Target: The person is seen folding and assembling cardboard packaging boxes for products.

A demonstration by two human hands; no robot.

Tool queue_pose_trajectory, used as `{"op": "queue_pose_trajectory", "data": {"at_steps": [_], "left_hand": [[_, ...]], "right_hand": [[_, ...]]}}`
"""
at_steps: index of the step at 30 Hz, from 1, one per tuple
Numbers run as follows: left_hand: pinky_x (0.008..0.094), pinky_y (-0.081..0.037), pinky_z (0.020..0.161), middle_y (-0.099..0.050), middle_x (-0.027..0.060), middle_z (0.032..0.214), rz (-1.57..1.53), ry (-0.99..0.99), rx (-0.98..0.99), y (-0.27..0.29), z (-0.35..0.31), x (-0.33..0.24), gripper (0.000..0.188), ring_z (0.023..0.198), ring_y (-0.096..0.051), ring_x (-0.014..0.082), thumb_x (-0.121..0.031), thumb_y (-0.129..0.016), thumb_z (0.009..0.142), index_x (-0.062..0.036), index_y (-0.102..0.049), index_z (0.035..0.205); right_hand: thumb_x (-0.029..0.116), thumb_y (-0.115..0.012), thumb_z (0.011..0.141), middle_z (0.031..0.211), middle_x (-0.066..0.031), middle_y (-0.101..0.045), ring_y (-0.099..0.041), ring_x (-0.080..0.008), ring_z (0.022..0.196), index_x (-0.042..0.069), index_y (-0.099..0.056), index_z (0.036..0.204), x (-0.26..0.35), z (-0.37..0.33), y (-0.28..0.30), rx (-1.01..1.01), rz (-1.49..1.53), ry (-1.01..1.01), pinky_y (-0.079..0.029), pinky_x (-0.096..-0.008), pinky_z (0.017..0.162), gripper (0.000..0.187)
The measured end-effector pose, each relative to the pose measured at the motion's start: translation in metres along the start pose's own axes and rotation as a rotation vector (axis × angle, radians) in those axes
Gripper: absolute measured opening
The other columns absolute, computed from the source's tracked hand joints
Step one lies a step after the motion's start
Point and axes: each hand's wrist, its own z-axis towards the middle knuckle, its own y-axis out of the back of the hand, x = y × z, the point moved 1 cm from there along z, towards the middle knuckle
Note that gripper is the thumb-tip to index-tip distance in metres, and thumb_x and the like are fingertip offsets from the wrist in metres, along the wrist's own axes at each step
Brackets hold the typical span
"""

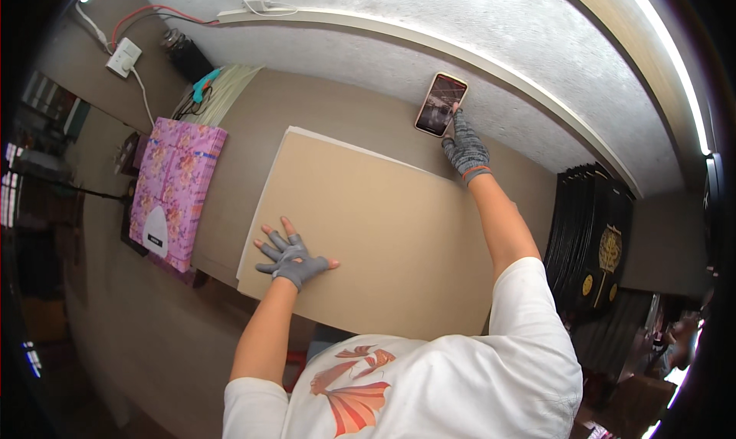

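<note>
My left hand [294,263], in a grey fingerless glove, lies flat with spread fingers on the left part of a large tan cardboard sheet [383,224]. White edges of other sheets show beneath it along the far and left sides. My right hand [467,145], in a mottled grey glove with an orange cuff, reaches to the back of the table. One bare fingertip touches the lit screen of a smartphone [438,109] that leans against the wall. The right thumb is apart from that finger, near the phone's lower edge, and the other fingers are partly hidden.
At the left lies a pink flower-patterned package [180,182]; behind it are pale thin strips [230,90] with a turquoise-handled tool [204,85] on them. A dark jar [184,54] stands in the back left corner. Stacked black folder-like pieces with gold emblems [594,240] stand at the right.
</note>
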Motion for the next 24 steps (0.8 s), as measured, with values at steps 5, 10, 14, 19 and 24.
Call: {"op": "queue_pose_trajectory", "data": {"at_steps": [5, 10, 14, 19, 24], "left_hand": [[0.0798, -0.005, 0.102, 0.023, 0.0299, 0.156, 0.008, -0.032, -0.002, 0.000, -0.002, -0.004, 0.146, 0.141, 0.024, 0.0540, -0.065, -0.080, 0.059, -0.0149, 0.017, 0.155], [0.0793, -0.006, 0.102, 0.023, 0.0303, 0.156, 0.032, -0.020, -0.005, 0.001, -0.004, 0.004, 0.146, 0.141, 0.022, 0.0546, -0.067, -0.080, 0.059, -0.0145, 0.017, 0.155], [0.0791, -0.007, 0.102, 0.022, 0.0307, 0.156, 0.031, -0.030, -0.027, -0.003, -0.004, 0.002, 0.146, 0.141, 0.021, 0.0554, -0.067, -0.079, 0.059, -0.0139, 0.018, 0.154], [0.0790, -0.008, 0.102, 0.022, 0.0309, 0.156, 0.029, -0.053, -0.070, -0.007, 0.000, 0.004, 0.146, 0.141, 0.021, 0.0558, -0.067, -0.079, 0.059, -0.0138, 0.018, 0.154], [0.0785, -0.009, 0.103, 0.020, 0.0307, 0.157, 0.000, -0.075, -0.085, -0.005, -0.007, 0.005, 0.145, 0.142, 0.020, 0.0550, -0.067, -0.079, 0.060, -0.0138, 0.017, 0.154]], "right_hand": [[0.034, -0.062, 0.086, 0.143, -0.0208, -0.048, -0.048, -0.0355, 0.130, 0.017, -0.034, 0.150, -0.012, -0.052, 0.001, 0.212, -0.091, -0.047, -0.039, -0.0434, 0.109, 0.072], [0.046, -0.068, 0.081, 0.147, -0.0181, -0.043, -0.036, -0.0354, 0.139, 0.015, -0.041, 0.146, 0.029, -0.132, 0.032, 0.427, -0.158, -0.113, -0.028, -0.0484, 0.115, 0.077], [0.054, -0.073, 0.075, 0.150, -0.0157, -0.038, -0.028, -0.0369, 0.143, 0.013, -0.044, 0.144, 0.026, -0.201, 0.037, 0.419, -0.205, -0.287, -0.023, -0.0550, 0.115, 0.085], [0.055, -0.074, 0.075, 0.155, -0.0160, -0.032, -0.024, -0.0369, 0.145, 0.014, -0.041, 0.146, 0.030, -0.273, 0.035, 0.371, -0.178, -0.438, -0.020, -0.0539, 0.117, 0.088], [0.055, -0.072, 0.077, 0.157, -0.0173, -0.029, -0.022, -0.0369, 0.146, 0.015, -0.038, 0.149, 0.040, -0.330, 0.038, 0.326, -0.172, -0.625, -0.018, -0.0547, 0.118, 0.089]]}}
